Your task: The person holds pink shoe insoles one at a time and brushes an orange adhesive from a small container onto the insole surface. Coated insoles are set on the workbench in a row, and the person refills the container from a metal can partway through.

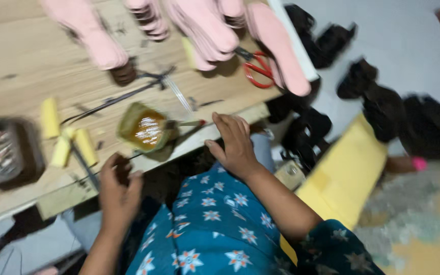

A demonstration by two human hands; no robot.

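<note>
Your right hand (235,145): fingers together, resting at wooden worktop (21,61) front edge | left hand (118,191): grip unclear, below edge | amber glue pot (146,130) near edge.

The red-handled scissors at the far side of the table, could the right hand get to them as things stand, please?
Probably yes: the right hand rests at the table's near edge, and only bare wood separates it from the scissors, though pink insoles partly overlap them.
</note>
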